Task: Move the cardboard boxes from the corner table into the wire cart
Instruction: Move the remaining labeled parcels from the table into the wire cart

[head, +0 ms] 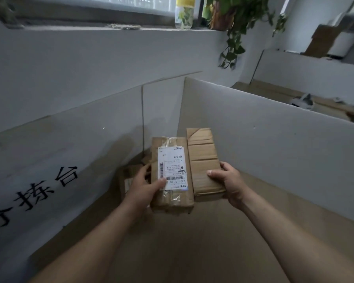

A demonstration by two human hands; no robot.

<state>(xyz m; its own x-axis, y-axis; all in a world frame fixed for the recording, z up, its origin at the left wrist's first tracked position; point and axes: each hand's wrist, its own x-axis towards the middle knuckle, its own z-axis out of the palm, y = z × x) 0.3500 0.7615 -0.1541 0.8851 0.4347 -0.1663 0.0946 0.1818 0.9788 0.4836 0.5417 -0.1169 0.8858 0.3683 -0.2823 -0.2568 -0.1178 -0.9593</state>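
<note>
Left hand (142, 186) grips the labelled box (172, 160), right hand (228, 180) grips the plain box (204, 160) — both held side by side above the far corner of the worktop (192, 242), probably to carry two at once.

Your left hand (143, 186) and right hand (228, 181) are bare, thumbnails short; both forearms (102, 237) are unsleeved, uncovered throughout.
</note>
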